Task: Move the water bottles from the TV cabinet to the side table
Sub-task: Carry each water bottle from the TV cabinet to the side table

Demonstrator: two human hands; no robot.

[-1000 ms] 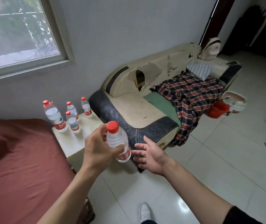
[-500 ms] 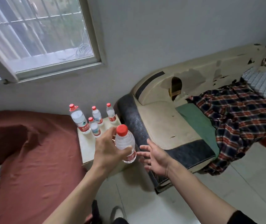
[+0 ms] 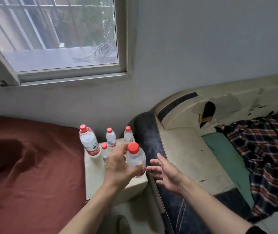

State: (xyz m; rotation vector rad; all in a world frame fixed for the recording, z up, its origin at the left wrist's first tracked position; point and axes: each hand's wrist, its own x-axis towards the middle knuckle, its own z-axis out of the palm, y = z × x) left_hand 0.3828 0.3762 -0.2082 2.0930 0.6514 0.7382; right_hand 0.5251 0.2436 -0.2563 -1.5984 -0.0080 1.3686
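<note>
My left hand (image 3: 119, 168) grips a clear water bottle with a red cap (image 3: 135, 159) and holds it upright over the near right part of the cream side table (image 3: 94, 178). Several more red-capped bottles stand at the table's back: a large one (image 3: 89, 141) on the left, a small one (image 3: 111, 137) behind, another (image 3: 128, 134) at the back right, and one (image 3: 104, 152) partly hidden by my hand. My right hand (image 3: 166, 171) hovers just right of the held bottle, fingers spread, holding nothing. The TV cabinet is out of view.
A bed with a rust-red sheet (image 3: 32, 174) borders the table on the left. A worn cream sofa (image 3: 190, 149) with a dark armrest (image 3: 149, 135) and a plaid blanket (image 3: 268, 149) lies to the right. A window (image 3: 54, 36) is above.
The view has closed in on the side table and turned left. My left hand has carried the bottle forward over the table's near corner; my right hand stays beside it.
</note>
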